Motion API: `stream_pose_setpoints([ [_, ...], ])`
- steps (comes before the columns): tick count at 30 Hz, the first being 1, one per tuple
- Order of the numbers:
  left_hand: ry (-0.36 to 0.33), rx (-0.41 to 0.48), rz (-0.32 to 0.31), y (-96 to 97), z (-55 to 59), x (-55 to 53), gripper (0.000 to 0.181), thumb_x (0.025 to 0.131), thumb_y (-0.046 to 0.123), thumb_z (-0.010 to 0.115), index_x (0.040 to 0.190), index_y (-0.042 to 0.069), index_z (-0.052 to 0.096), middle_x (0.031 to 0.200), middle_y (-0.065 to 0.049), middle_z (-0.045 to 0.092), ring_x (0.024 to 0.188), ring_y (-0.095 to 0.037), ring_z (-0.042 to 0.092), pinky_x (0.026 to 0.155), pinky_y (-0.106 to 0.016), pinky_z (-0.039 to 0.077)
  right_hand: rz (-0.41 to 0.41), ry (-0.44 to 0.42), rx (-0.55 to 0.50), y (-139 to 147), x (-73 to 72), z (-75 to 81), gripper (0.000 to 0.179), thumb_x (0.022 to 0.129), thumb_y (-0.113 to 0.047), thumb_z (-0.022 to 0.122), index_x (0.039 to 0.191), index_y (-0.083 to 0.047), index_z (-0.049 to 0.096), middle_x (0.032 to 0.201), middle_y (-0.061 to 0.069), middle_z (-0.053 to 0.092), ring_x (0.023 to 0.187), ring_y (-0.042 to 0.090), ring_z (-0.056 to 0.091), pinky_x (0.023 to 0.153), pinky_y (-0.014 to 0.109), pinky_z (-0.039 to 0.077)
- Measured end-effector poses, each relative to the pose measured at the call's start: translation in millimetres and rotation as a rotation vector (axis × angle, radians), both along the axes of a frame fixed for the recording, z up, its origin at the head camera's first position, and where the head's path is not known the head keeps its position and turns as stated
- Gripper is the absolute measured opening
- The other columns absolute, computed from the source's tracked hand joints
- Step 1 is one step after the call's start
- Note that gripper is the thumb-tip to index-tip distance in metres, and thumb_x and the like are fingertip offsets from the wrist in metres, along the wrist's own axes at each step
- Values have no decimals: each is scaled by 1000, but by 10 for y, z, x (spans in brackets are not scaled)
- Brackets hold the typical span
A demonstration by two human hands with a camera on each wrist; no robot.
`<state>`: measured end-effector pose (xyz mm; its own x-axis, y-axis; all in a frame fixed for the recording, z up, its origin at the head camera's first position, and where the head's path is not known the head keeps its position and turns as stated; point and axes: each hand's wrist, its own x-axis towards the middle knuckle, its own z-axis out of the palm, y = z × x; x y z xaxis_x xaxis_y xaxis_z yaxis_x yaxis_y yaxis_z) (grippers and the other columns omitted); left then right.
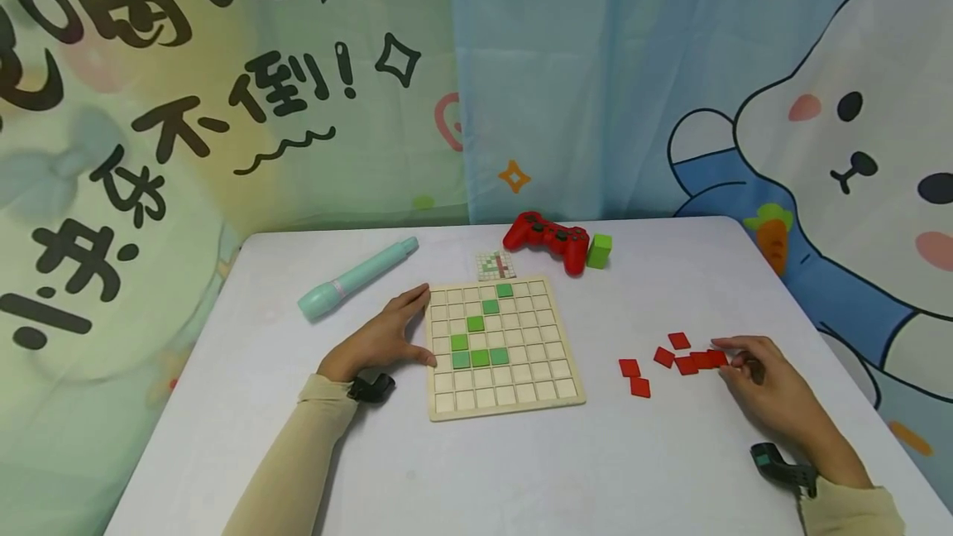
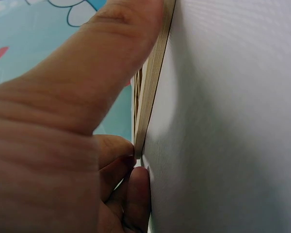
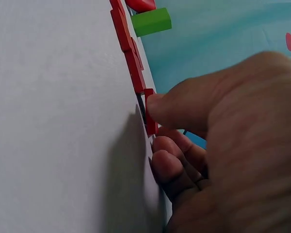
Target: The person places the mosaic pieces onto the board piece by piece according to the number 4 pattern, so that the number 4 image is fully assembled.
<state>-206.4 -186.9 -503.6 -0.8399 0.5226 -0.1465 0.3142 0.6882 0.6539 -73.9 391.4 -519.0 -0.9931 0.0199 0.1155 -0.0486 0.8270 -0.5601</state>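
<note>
A square wooden grid board [image 1: 509, 412] lies on the white table, with several green tiles [image 1: 480, 358] set in its cells in a hooked diagonal. Against the board's left edge rests my left hand [image 1: 375, 343], thumb near the lower part and fingers at the upper corner. In the left wrist view the thumb lies along the board's wooden side [image 2: 157, 63]. Over to the right, my right hand [image 1: 774, 395] pinches a red tile [image 3: 150, 114] at the end of a loose group. Other red tiles [image 1: 639, 387] lie flat between that hand and the board.
Behind the board lies a small patterned card [image 1: 495, 265]. A red game controller [image 1: 547, 240] and a green block [image 1: 599, 251] are at the table's back. A mint-coloured cylinder [image 1: 357, 278] lies back left. A printed curtain [image 1: 536, 89] hangs behind the table.
</note>
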Motion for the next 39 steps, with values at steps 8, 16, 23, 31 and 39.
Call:
stream_pose_setpoints([
  [8, -8, 1, 4, 7, 4, 2, 125, 78, 40, 96, 171, 6, 19, 182, -10, 11, 169, -38, 11, 134, -57, 22, -2, 32, 31, 7, -17, -11, 33, 100, -4, 72, 132, -1, 67, 114, 14, 58, 87, -10, 39, 72, 2, 37],
  [16, -12, 16, 8, -1, 11, 20, 124, 79, 40, 95, 171, 6, 19, 182, -10, 11, 168, -38, 11, 134, -58, 22, -22, 18, 30, -6, -25, 1, 34, 100, -10, 75, 132, -1, 67, 115, 15, 59, 86, -11, 41, 72, -1, 37],
  [23, 4, -5, 0, -8, 3, 6, 125, 79, 43, 95, 171, 7, 19, 182, -10, 11, 168, -38, 12, 134, -57, 23, 36, 92, 12, -183, -98, 248, 35, 100, -12, 75, 133, -6, 66, 118, 14, 61, 91, -11, 46, 77, -4, 40],
  [31, -2, -16, -2, -20, -28, -19, 126, 79, 45, 95, 171, 8, 17, 182, -8, 10, 169, -36, 11, 134, -56, 23, 184, 123, -47, -795, -385, 624, 39, 94, -6, 80, 131, -9, 67, 115, 10, 62, 93, -7, 49, 81, -2, 43],
  [39, 5, 3, 0, -16, -17, -20, 125, 79, 43, 96, 171, 6, 19, 182, -9, 12, 169, -37, 12, 135, -56, 22, 359, 129, -91, -1499, -820, 786, 40, 94, -7, 81, 132, -10, 69, 114, 4, 66, 90, 9, 57, 83, 9, 52],
])
